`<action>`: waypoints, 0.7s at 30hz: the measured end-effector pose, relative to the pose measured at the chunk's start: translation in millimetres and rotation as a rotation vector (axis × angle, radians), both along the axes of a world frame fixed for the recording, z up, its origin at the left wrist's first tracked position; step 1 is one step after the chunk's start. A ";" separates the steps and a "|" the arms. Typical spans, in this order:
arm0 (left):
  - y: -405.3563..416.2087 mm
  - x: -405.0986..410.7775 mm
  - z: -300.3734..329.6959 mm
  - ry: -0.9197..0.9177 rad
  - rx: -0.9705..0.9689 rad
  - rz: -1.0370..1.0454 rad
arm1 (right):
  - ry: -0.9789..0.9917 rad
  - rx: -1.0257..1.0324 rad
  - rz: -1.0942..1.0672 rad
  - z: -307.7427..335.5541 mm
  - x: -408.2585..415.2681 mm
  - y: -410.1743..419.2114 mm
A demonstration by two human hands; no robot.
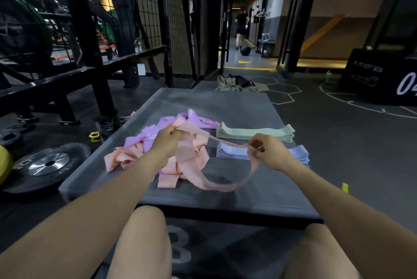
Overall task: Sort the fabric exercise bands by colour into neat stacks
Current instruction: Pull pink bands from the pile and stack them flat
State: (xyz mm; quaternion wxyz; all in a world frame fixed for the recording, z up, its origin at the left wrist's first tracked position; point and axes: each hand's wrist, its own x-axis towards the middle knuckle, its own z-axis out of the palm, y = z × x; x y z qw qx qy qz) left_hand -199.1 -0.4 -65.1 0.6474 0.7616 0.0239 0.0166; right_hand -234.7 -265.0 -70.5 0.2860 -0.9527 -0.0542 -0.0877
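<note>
Pink band slack between both hands

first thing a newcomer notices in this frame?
Probably the pink band stretched between the left hand and right hand above the grey mat, its loop sagging toward the near edge. Next, the loose heap of pink and purple bands on the mat's left, against two neat stacks on its right: a green stack farther away and a lavender stack nearer.
</note>
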 end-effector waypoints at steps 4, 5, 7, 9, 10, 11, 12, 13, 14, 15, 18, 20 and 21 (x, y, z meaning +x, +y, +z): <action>-11.5 -3.0 -4.8 -0.017 0.121 0.007 | -0.025 0.108 -0.076 -3.6 -3.7 -16.9; -15.2 -4.6 -4.8 -0.020 0.138 0.006 | -0.027 0.130 -0.098 -3.5 -5.4 -19.3; -19.8 -5.4 -7.4 -0.001 0.159 -0.005 | -0.024 0.172 -0.145 -4.2 -7.6 -23.8; -19.2 -5.8 -11.1 0.092 0.165 -0.042 | -0.019 0.202 -0.181 -5.2 -7.8 -28.0; -18.5 -6.3 -13.1 0.145 0.148 -0.062 | -0.015 0.206 -0.194 -5.5 -7.6 -29.5; -17.2 -6.2 -14.9 0.189 0.133 -0.078 | -0.009 0.222 -0.203 -6.3 -7.0 -31.0; -16.9 -5.2 -17.2 0.202 0.129 -0.086 | 0.011 0.268 -0.209 -7.9 -6.3 -32.9; -17.1 -4.6 -19.1 0.201 0.129 -0.088 | 0.042 0.350 -0.203 -8.8 -7.0 -33.8; -17.8 -4.7 -20.7 0.193 0.124 -0.089 | 0.080 0.444 -0.198 -10.6 -7.6 -34.5; -18.5 -5.2 -20.3 0.191 0.117 -0.087 | 0.114 0.533 -0.185 -11.7 -8.0 -35.4; -18.4 -5.2 -21.3 0.197 0.067 -0.061 | 0.188 0.670 -0.178 -16.5 -10.4 -38.3; -14.0 -5.6 -21.0 0.204 0.014 -0.059 | 0.275 0.833 -0.173 -18.1 -12.3 -41.7; -11.9 -5.5 -20.8 0.213 -0.001 -0.065 | 0.326 0.890 -0.162 -19.4 -12.6 -45.3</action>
